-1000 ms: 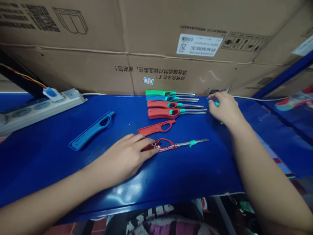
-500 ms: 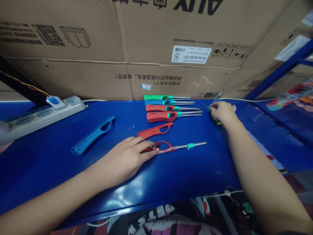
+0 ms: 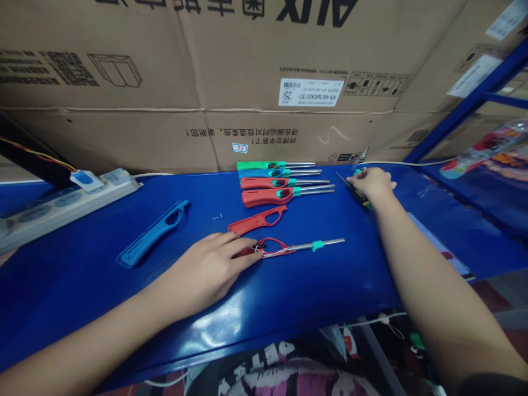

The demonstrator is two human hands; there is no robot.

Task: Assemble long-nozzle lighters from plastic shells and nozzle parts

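Note:
My left hand (image 3: pixel 218 265) rests on the blue table, its fingers closed over the handle of an opened red gas lighter (image 3: pixel 274 247). Thin white wires show by the fingertips, and a teal collar sits on its metal tube. Just behind lies the loose red handle half (image 3: pixel 258 220). At the far right my right hand (image 3: pixel 373 184) is closed above a thin-shafted screwdriver (image 3: pixel 343 179), whose dark and yellow handle is partly beneath the hand. A bit of teal plastic (image 3: pixel 357 171) shows by the right fingertips; whether they pinch it or the screwdriver is hidden.
Several assembled lighters (image 3: pixel 264 198) are lined up near the cardboard box (image 3: pixel 157 132). A blue handle half (image 3: pixel 154 234) lies at left, with two tiny screws (image 3: pixel 215 218) to its right. A power strip (image 3: pixel 61 203) stands at the left edge. A blue shelf post (image 3: pixel 449 118) rises at right.
The whole view has shifted slightly. My right hand has moved a little at the screwdriver, and a bit of teal plastic now shows at its fingertips. My left hand stays on the opened lighter.

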